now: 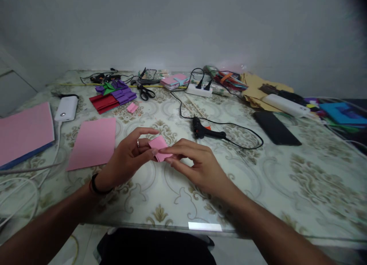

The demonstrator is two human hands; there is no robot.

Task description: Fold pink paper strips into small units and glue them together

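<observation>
A small folded piece of pink paper [159, 143] is held between both hands above the middle of the table. My left hand [130, 154], with a ring and a black wristband, pinches its left side between thumb and fingers. Fingers and thumb of my right hand [197, 161] grip the lower right edge of the same piece. A larger pink sheet [93, 142] lies flat just left of my left hand. Beyond the hands, a smaller pink folded scrap [132, 107] rests on the table.
A black glue gun [208, 133] with a looping cord lies right of centre. Black scissors [146, 93], red folded paper [103, 103] and a white power strip [200, 90] are farther back. A black phone [276, 128] is at right, a white power bank [66, 109] at left.
</observation>
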